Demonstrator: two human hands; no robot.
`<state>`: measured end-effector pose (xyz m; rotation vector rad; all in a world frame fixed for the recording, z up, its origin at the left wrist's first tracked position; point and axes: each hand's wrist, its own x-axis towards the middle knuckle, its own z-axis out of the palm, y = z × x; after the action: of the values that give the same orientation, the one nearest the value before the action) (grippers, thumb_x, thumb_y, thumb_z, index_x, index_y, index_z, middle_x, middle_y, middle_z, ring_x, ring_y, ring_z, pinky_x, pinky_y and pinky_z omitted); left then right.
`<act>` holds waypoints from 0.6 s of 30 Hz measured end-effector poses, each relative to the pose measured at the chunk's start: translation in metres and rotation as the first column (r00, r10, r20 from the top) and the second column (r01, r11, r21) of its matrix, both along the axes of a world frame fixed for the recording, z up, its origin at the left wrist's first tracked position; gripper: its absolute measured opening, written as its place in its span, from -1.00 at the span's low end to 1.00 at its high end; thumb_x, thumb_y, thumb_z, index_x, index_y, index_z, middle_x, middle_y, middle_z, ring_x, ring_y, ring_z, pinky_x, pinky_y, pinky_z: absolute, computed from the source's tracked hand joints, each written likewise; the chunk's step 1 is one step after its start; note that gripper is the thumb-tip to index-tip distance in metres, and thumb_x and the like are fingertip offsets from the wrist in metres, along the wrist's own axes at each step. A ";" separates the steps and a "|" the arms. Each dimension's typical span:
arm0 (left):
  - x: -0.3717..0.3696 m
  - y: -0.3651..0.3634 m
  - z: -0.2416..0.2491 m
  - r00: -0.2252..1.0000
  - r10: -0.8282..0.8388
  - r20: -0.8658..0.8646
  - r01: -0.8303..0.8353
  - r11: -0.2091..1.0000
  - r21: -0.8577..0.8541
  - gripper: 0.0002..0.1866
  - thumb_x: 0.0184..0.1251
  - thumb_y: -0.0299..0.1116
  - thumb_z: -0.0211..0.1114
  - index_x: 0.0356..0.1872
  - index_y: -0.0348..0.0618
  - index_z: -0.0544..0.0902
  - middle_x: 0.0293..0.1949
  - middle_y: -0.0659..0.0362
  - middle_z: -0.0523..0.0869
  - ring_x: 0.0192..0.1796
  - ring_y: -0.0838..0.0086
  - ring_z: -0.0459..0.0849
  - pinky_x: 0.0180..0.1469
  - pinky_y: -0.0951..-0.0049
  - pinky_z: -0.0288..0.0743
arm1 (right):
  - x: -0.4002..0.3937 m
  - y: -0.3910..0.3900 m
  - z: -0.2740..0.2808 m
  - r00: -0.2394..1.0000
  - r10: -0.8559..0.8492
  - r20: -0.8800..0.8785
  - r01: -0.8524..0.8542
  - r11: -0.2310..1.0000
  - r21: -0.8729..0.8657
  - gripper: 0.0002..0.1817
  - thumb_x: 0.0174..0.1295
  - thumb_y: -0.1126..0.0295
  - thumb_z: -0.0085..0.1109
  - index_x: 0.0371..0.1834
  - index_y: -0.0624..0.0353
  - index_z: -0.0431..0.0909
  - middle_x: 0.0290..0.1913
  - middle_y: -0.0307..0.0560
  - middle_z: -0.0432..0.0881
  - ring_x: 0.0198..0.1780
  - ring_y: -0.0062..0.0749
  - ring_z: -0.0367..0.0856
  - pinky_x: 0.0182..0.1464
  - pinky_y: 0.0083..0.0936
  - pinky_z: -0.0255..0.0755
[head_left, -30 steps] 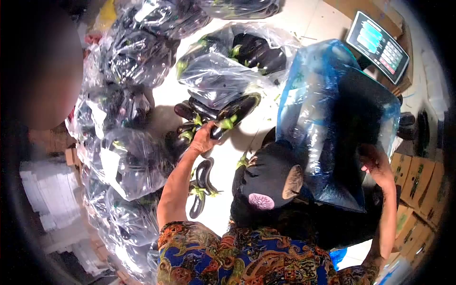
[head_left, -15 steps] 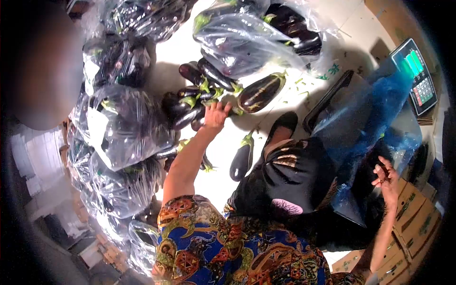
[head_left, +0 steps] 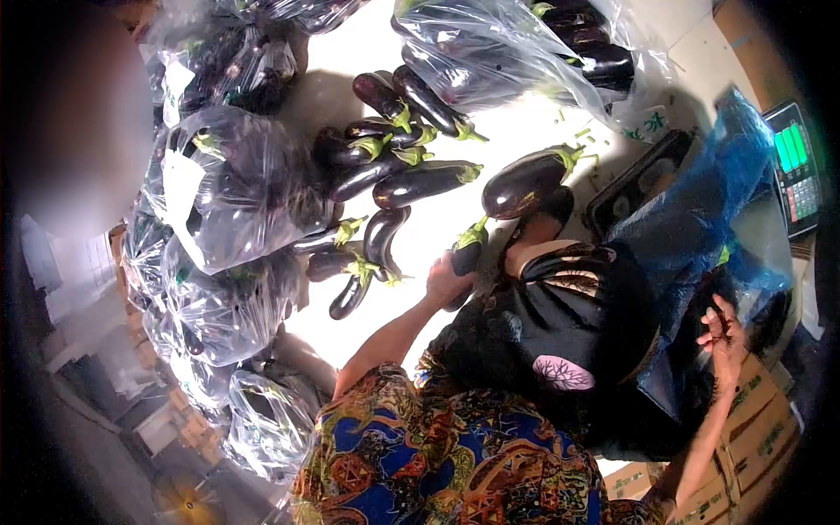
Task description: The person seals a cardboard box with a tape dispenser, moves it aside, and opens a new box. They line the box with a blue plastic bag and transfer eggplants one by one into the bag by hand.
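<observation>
My left hand (head_left: 450, 280) is wrapped round an eggplant (head_left: 468, 254) lying beside my knee, its green stem pointing up and away. A larger eggplant (head_left: 523, 185) rests just beyond it, near my foot. Several loose eggplants (head_left: 424, 184) lie on the white floor further forward and to the left. At the right, my right hand (head_left: 723, 337) is raised with its fingers apart and slightly bent, holding nothing. It is close to a blue plastic bag (head_left: 709, 206) that has dark contents at its lower part.
Clear bags of eggplants (head_left: 236, 188) line the left side. Another open clear bag (head_left: 490, 61) lies at the top. A scale (head_left: 794, 166) with a lit green display stands at the right, above cardboard boxes (head_left: 757, 429). Stem scraps are scattered on the floor.
My left hand has moved from the eggplant pile back toward my knee and closed round the single eggplant there. My right hand has barely moved. The whole view has shifted a little.
</observation>
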<state>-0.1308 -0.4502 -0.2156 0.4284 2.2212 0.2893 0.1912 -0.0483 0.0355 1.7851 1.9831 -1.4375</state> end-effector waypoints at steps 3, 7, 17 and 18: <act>-0.018 -0.010 0.002 0.940 0.094 0.329 -0.150 0.978 0.148 -0.20 0.11 -0.07 0.46 0.32 -0.25 0.35 0.09 -0.04 0.61 0.09 0.24 0.61 0.19 0.27 0.45 | -0.003 0.004 0.004 0.999 -0.034 -0.023 0.033 0.999 -0.035 -0.48 0.37 0.08 0.11 0.29 0.13 0.43 -0.29 -0.21 0.61 -0.54 -0.67 0.50 -0.47 -0.74 0.38; -0.067 0.010 0.100 0.698 0.077 0.712 -0.357 0.899 0.252 -0.11 0.11 -0.16 0.39 0.44 -0.26 0.19 0.31 0.00 0.45 0.34 0.24 0.40 0.38 0.30 0.23 | -0.002 0.000 0.013 0.993 -0.096 -0.075 0.095 0.995 -0.017 -0.48 0.35 0.17 0.15 0.30 0.18 0.41 -0.25 -0.09 0.65 -0.51 -0.59 0.57 -0.44 -0.68 0.44; -0.115 0.131 0.263 0.226 -0.329 0.917 -0.801 0.473 0.367 0.03 0.10 0.42 0.14 0.28 -0.41 0.31 0.10 -0.22 0.54 0.04 -0.02 0.62 0.06 0.12 0.59 | 0.018 -0.004 0.010 0.970 -0.042 -0.240 0.039 0.999 -0.016 -0.55 0.32 0.32 0.15 0.22 0.31 0.42 -0.23 -0.11 0.63 -0.42 -0.53 0.59 -0.37 -0.61 0.47; -0.104 0.143 0.284 0.189 -0.213 0.959 -0.859 0.438 0.267 0.04 0.08 0.43 0.16 0.30 -0.38 0.30 0.10 -0.22 0.53 0.05 -0.02 0.62 0.06 0.09 0.59 | 0.019 -0.009 0.016 0.963 -0.079 -0.257 0.080 0.997 -0.004 -0.58 0.32 0.36 0.14 0.19 0.32 0.43 -0.23 -0.12 0.63 -0.39 -0.54 0.58 -0.37 -0.61 0.47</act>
<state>-0.2348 -0.3068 0.0684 -0.0001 0.6682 1.5540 0.2104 -0.0570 0.0519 1.7782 2.0538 -1.7719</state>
